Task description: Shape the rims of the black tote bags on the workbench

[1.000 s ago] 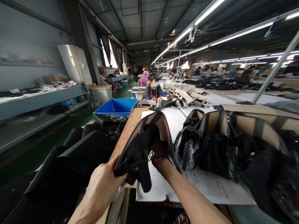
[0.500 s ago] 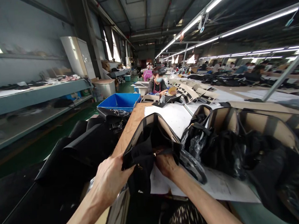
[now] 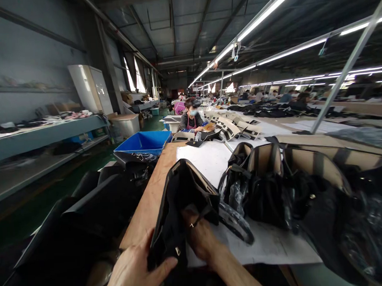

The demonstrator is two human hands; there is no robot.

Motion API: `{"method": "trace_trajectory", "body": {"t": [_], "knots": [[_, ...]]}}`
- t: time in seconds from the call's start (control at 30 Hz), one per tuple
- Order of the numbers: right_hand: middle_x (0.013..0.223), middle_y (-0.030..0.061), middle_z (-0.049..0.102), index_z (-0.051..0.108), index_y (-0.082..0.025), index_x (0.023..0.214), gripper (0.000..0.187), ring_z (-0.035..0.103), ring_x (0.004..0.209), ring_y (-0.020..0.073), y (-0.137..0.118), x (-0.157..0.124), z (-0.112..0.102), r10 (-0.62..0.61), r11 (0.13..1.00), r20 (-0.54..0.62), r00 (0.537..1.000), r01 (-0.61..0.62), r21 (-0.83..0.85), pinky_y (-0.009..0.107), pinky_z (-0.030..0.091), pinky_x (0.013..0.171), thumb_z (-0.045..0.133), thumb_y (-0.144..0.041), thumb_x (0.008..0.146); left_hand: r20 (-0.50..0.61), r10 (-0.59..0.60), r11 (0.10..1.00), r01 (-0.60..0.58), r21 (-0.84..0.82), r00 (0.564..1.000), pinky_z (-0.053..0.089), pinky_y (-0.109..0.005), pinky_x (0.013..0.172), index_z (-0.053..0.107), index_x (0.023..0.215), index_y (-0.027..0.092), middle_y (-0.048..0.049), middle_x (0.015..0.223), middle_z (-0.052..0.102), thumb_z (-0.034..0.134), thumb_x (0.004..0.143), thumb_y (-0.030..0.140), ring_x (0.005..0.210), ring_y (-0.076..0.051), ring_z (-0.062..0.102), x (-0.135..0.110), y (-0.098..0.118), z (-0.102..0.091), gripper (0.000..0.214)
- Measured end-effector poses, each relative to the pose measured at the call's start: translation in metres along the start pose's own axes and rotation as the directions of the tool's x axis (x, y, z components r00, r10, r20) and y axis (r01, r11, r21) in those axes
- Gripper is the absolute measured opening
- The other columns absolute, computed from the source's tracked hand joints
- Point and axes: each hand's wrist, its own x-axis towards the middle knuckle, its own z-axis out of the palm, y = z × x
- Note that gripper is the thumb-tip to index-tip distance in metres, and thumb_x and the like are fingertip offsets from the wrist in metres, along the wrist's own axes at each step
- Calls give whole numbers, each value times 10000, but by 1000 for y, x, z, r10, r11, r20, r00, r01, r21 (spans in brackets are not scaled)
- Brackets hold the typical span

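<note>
Left hand point(image 3: 138, 271) was low in view, thumb and fingers closed on the near left edge of the black bag point(image 3: 177, 198). Its grip held the dark material, and a small gold fitting showed just beside the thumb. Right hand point(image 3: 200, 239) was pushed into the bag's open mouth from the near side. The back of the hand was visible but the fingers were hidden inside, so its grip could not be told. A thin black strap with a small gold piece crossed just above the knuckles.

The bag stood upright at the near edge of the wooden surface point(image 3: 149, 204), leaning a little left, tan lining showing along its far rim. Its right side sat by the white sheet point(image 3: 210, 159) that covered the surface further along. Just right of it lay a crumpled clear plastic wrap point(image 3: 235, 219), touching the bag's side. Beyond that, a row of bags point(image 3: 275, 181) with tan interiors and open mouths ran off to the right.

Left of the surface, black panels point(image 3: 92, 206) were stacked below edge level. A blue bin point(image 3: 143, 143) sat further off on the left. A person point(image 3: 190, 117) sat at the far end of the surface, well apart
</note>
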Motion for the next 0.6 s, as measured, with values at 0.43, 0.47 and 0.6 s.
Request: {"method": "trace_trajectory", "body": {"t": [0.43, 0.47, 0.6], "knots": [[1080, 70, 539, 448, -204, 1122, 411, 531, 947, 242, 14, -16, -73, 112, 987, -366, 924, -145, -65, 335, 434, 759, 516, -403, 769, -438, 187, 951, -274, -145, 879, 468, -364, 812, 234, 1262, 237, -95, 1244, 399, 560, 712, 397, 1045, -228, 490, -3, -2, -12, 658], [1091, 70, 534, 444, -207, 1132, 407, 537, 942, 242, 13, -13, -70, 145, 985, -328, 934, -166, -39, 333, 436, 746, 503, -394, 775, -493, 275, 935, -350, -65, 825, 450, -375, 846, 283, 1241, 237, -93, 1275, 365, 541, 738, 377, 1089, -233, 454, -1, 3, -17, 582], [1162, 77, 498, 399, -205, 1205, 460, 509, 1005, 237, 13, -7, -68, 188, 979, -210, 959, -168, 113, 332, 402, 808, 487, -300, 763, -288, 744, 667, -693, 272, 603, 352, -370, 955, 529, 1031, 249, -36, 1211, 451, 464, 806, 211, 1148, -215, 385, 32, 40, -45, 237]]}}
